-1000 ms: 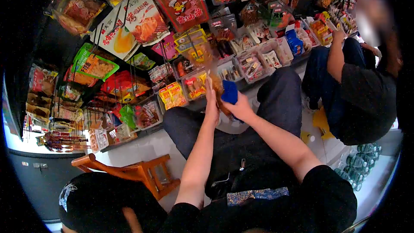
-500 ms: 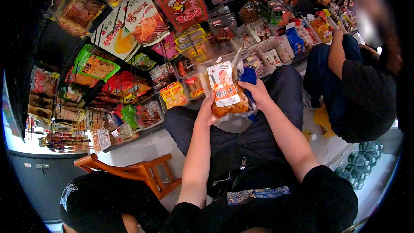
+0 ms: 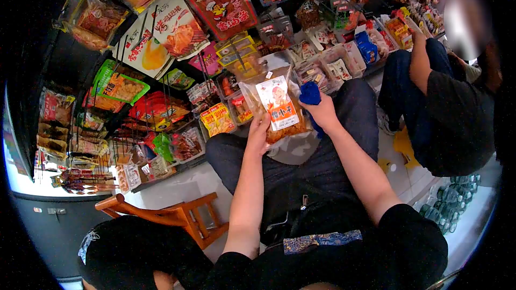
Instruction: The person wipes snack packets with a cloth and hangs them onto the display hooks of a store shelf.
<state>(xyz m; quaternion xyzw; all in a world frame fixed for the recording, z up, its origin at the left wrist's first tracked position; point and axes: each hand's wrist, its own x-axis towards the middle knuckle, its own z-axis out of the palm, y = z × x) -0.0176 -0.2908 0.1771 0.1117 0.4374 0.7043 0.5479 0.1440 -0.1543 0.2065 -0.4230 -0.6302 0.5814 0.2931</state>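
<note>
A clear plastic snack bag with a white and orange label and brownish food inside is held over my lap. My left hand grips its left edge, thumb on the front. My right hand is closed around a bunched blue cloth, just right of the bag. Part of the cloth shows below that hand too. Whether the right hand's fingers touch the back of the bag is hidden.
Hanging snack packs fill the rack ahead, above clear bins of small packets. A wooden chair and a person in black are at lower left. Another person sits at right, near bottled water.
My right hand with the blue cloth has come away from the bag's right edge. The bag, still in my left hand, has tilted and dropped slightly.
</note>
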